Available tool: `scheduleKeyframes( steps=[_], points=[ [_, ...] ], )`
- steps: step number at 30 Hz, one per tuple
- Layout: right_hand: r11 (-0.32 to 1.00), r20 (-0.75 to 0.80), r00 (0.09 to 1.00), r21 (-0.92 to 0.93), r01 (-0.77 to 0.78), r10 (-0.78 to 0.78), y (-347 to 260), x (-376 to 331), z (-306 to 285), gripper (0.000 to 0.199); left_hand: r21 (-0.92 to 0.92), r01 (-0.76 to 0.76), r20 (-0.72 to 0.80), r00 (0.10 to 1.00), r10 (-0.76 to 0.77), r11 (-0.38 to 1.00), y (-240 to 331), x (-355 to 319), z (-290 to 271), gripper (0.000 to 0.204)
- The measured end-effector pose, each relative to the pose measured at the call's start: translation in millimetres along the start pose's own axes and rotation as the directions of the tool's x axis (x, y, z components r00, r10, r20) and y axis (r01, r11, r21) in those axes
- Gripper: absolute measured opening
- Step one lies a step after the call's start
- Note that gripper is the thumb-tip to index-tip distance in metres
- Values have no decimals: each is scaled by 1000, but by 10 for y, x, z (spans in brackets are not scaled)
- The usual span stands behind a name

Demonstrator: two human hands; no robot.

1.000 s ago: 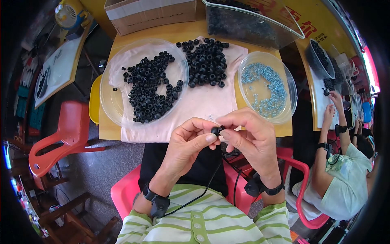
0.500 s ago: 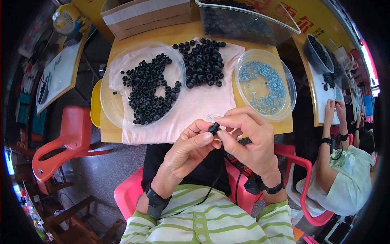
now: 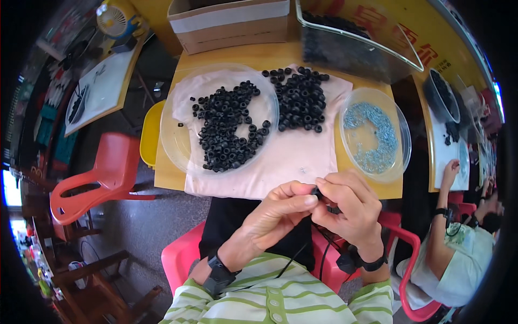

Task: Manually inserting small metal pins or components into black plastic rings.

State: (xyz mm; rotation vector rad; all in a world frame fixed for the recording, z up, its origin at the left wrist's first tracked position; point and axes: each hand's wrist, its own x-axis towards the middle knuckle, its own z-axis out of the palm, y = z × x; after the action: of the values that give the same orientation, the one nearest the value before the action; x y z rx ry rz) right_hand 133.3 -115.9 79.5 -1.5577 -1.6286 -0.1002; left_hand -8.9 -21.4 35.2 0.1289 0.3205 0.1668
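Just past the table's front edge, my left hand [image 3: 278, 216] and my right hand [image 3: 350, 208] meet with fingers pinched round a small black plastic part [image 3: 316, 191]. Most of that part is hidden by the fingertips. Beyond them a round clear tray [image 3: 167, 137] holds many loose black parts [image 3: 229, 129] with holes through them. A pile of similar black pieces [image 3: 299, 100] lies to its right on the pink cloth [image 3: 302, 154]. On the right, a clear round dish [image 3: 345, 141] contains small clear-bluish pieces [image 3: 386, 135]. A few tiny clear bits [image 3: 303, 170] rest on the cloth.
A cardboard box [image 3: 232, 27] and a clear bin [image 3: 356, 46] of black parts stand at the table's back. At left are a red chair [image 3: 102, 167] and a yellow tub [image 3: 151, 135]. Another person's arm [image 3: 442, 216] works at a side table on the right.
The view has shifted, so the table sits lower and further right. My hands stay together on the black part, which is now more covered by my fingers. The neighbouring person's hands have moved apart.
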Motion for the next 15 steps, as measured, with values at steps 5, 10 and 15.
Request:
scheduleKeyframes(
  steps=[5,10,15],
  points=[
    [999,55,998,-14,39,-38,68,119,7,33,61,-48,-36,998,51,997,70,30,9,14],
    [995,106,992,72,-74,66,97,213,-7,34,173,-174,-19,984,179,969,145,90,114,12],
    [888,175,933,293,-355,315,38,295,-93,26,245,-259,11,964,264,934,191,118,100,13]
  ],
)
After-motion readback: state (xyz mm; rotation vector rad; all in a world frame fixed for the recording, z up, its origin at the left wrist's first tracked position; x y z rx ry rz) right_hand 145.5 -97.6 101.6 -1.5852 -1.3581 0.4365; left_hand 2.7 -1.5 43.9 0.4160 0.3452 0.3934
